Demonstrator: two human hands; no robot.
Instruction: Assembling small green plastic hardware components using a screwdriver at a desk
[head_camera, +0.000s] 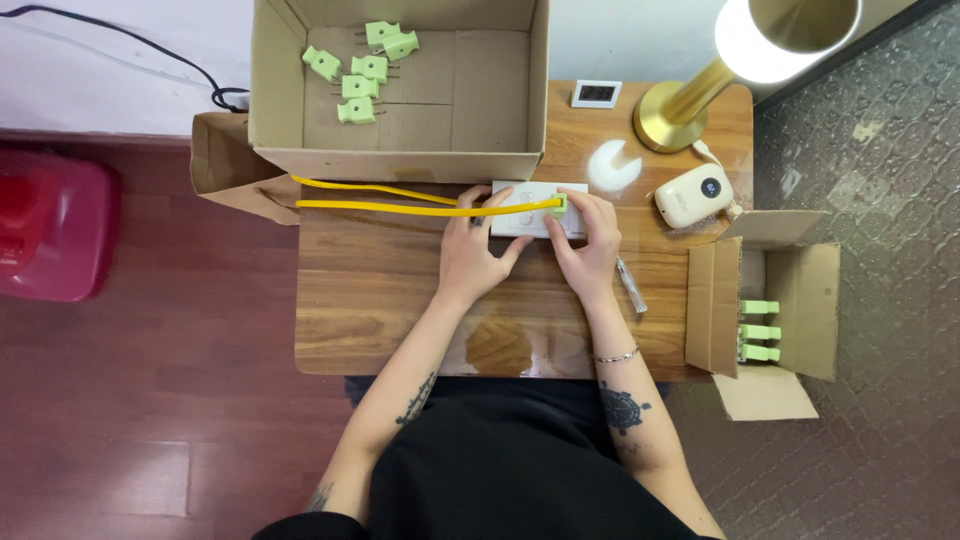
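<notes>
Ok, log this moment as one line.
left hand: steadies white socket block | right hand: on green plug in block | yellow cable: runs left

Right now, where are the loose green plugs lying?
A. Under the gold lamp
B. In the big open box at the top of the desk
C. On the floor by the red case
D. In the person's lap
B: several green plugs lie scattered on the bottom of the big cardboard box behind the white power strip.

White socket block (520, 200) mostly under both hands; red object (45, 225) cut off at left edge.
</notes>
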